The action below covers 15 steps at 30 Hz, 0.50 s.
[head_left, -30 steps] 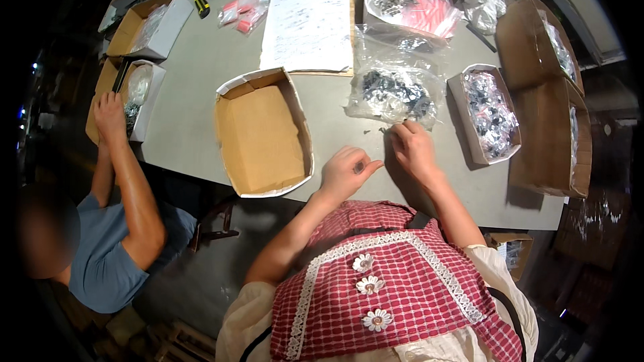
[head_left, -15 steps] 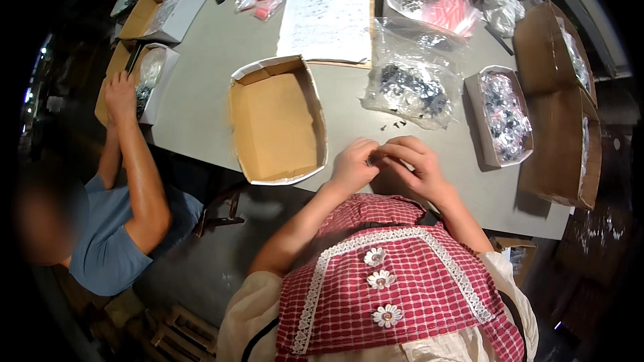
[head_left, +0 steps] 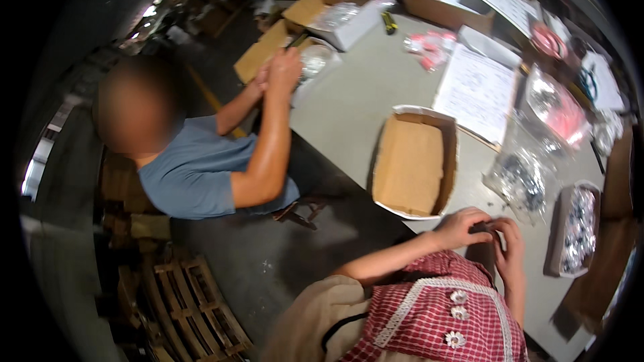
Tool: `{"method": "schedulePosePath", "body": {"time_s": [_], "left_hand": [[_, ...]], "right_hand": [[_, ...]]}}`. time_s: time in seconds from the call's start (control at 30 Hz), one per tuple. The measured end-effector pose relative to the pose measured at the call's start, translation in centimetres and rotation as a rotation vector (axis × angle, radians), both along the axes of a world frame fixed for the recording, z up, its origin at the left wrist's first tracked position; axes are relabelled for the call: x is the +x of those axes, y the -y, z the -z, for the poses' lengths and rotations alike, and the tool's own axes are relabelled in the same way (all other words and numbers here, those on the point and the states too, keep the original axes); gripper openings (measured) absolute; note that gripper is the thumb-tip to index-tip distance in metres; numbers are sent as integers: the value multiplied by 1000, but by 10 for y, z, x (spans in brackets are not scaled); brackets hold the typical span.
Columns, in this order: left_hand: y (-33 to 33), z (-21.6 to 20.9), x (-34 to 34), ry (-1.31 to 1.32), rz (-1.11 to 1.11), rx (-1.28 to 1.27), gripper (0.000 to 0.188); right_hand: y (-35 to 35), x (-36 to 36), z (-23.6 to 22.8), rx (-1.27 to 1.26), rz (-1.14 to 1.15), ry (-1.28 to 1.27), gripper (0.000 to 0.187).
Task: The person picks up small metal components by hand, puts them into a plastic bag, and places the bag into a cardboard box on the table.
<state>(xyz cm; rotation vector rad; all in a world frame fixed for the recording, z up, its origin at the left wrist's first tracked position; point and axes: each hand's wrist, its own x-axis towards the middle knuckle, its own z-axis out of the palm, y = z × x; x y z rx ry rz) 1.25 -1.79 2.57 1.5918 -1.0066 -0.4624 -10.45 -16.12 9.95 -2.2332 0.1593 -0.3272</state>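
Note:
At the table's near edge, my left hand (head_left: pixel 463 228) and my right hand (head_left: pixel 508 240) meet with their fingertips pinched together. Something small and dark seems to be between them, too hidden to name. Just to the left of my hands stands an open cardboard box (head_left: pixel 410 161) with white outer walls, its brown bottom showing. Beyond my hands lies a clear plastic bag (head_left: pixel 520 177) of small dark parts. A shallow white box (head_left: pixel 575 231) filled with small clear packets is to the right.
A co-worker in a blue shirt (head_left: pixel 194 167) sits at the left, hands at a box (head_left: pixel 318 60) of bagged parts. A clipboard with paper (head_left: pixel 476 90), pink-and-clear bags (head_left: pixel 429 48) and a yellow-black cutter (head_left: pixel 389 23) lie farther back. Wooden pallets (head_left: pixel 194 305) are on the floor.
My view has swung left, so the table and my hands appear farther right and the co-worker shows more fully. My hands are still together at the table's edge.

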Motion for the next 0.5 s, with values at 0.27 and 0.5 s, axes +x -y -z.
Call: {"method": "schedulePosePath", "body": {"time_s": [0.27, 0.5], "left_hand": [[-6, -14, 0, -219, -5, 23, 14], [-3, -19, -5, -50, -118, 19, 13]], "right_hand": [[-2, -7, 8, 210, 123, -142, 16], [-8, -3, 16, 298, 95, -162, 12]]}}
